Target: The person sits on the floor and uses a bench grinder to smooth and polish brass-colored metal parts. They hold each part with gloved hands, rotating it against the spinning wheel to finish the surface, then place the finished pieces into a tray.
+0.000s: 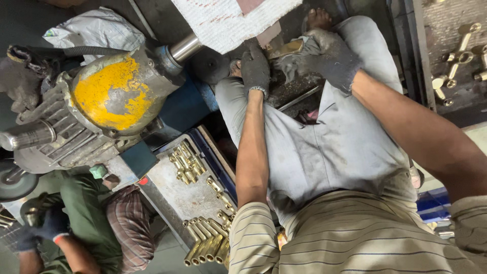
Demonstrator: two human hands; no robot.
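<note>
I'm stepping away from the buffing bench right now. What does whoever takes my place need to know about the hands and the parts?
Left hand, gloved: presses beside the brass fitting, near the dark buffing wheel.
Right hand, gloved: grips the fitting through a grey rag.
Motor with yellow housing sits left.
Tray: brass tubes lined up, small pieces above them.
More brass fittings lie at far right.
Which batch is finished cannot be told.

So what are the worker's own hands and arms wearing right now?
Both hands wear dark grey knit gloves, grimy and worn. The left hand has a glove with a lighter band at the cuff; the right hand has a bulkier, dusty glove. The forearms are bare below short sleeves of a beige shirt with thin dark stripes. No watch or other markings show.
</note>
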